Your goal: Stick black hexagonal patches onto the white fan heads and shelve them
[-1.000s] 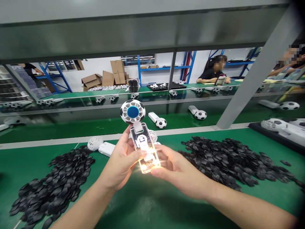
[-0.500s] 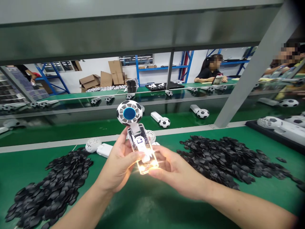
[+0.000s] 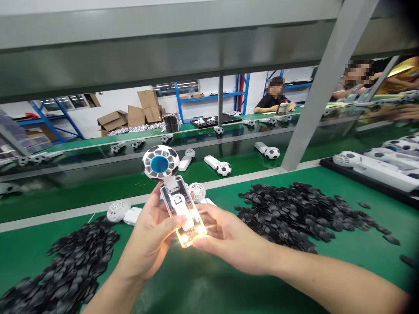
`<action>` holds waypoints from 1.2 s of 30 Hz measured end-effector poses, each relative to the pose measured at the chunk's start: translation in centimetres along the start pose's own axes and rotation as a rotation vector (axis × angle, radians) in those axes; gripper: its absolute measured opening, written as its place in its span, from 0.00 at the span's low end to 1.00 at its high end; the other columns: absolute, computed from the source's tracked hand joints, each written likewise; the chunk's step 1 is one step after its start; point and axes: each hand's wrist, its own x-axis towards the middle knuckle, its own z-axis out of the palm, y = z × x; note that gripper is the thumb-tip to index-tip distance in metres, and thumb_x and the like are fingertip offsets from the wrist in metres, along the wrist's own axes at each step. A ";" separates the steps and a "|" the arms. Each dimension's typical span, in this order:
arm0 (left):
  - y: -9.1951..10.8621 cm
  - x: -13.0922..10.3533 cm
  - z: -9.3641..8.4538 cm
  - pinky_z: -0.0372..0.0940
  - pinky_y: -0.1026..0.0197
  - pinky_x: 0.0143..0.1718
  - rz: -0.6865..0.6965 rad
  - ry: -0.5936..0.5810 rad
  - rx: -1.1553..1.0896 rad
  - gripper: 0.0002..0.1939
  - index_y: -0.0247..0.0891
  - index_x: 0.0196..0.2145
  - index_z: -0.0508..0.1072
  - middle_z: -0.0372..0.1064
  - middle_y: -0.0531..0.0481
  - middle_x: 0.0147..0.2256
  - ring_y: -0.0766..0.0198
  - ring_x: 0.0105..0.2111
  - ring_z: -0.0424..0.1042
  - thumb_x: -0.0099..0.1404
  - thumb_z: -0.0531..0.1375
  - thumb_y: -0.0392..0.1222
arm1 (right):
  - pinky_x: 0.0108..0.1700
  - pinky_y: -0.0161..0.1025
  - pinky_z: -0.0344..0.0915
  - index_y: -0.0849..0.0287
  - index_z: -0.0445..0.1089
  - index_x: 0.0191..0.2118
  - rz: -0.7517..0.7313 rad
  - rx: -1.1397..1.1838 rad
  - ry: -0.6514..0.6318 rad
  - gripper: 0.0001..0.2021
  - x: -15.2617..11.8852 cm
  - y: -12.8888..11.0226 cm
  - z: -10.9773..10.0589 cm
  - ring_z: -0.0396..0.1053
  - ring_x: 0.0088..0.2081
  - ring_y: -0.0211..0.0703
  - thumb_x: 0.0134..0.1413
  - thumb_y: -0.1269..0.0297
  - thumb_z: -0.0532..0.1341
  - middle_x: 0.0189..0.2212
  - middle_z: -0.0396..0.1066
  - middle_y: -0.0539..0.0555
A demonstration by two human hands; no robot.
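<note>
A handheld device with a football-patterned round head (image 3: 160,163) and a clear, lit body is held upright between my hands, its blue disc facing me. My left hand (image 3: 152,233) wraps round the body from the left, thumb pressed on its white front. From the right, my right hand (image 3: 229,237) pinches the lower end, where yellow-white light shines. Behind the device, a white device with a round lattice head (image 3: 197,192) lies partly hidden. Another white lattice head (image 3: 118,211) lies left of my left hand.
Piles of black pieces lie on the left (image 3: 72,257) and right (image 3: 288,216) of the green table. A black tray (image 3: 330,166) holds several devices at right. Beyond is a green belt (image 3: 242,163) with football devices. A slanted post (image 3: 322,87) stands right of centre; people sit beyond.
The view has shifted, so the held device and both hands appear farther left and slightly lower. My grip looks the same, and the light is still on.
</note>
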 end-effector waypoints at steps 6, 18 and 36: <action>0.1 0.0 0.0 0.66 0.51 0.42 0.024 -0.049 -0.035 0.34 0.46 0.55 0.57 0.67 0.43 0.46 0.51 0.44 0.68 0.52 0.64 0.35 | 0.45 0.42 0.66 0.58 0.60 0.52 0.009 0.063 -0.053 0.22 -0.1 -0.2 0.0 0.67 0.43 0.44 0.50 0.67 0.61 0.42 0.68 0.55; -0.1 0.2 -0.2 0.66 0.51 0.41 0.055 -0.043 -0.016 0.33 0.44 0.54 0.57 0.67 0.44 0.44 0.51 0.43 0.68 0.51 0.63 0.34 | 0.46 0.44 0.65 0.57 0.59 0.52 -0.002 0.057 -0.075 0.21 0.0 -0.1 0.0 0.67 0.45 0.46 0.52 0.68 0.60 0.43 0.67 0.54; -0.2 0.6 -0.8 0.65 0.52 0.42 0.031 -0.108 -0.068 0.32 0.45 0.54 0.57 0.66 0.44 0.44 0.51 0.44 0.67 0.53 0.62 0.32 | 0.52 0.44 0.62 0.60 0.59 0.50 0.002 0.201 -0.102 0.18 0.0 -0.6 -0.1 0.65 0.48 0.45 0.53 0.72 0.59 0.48 0.65 0.56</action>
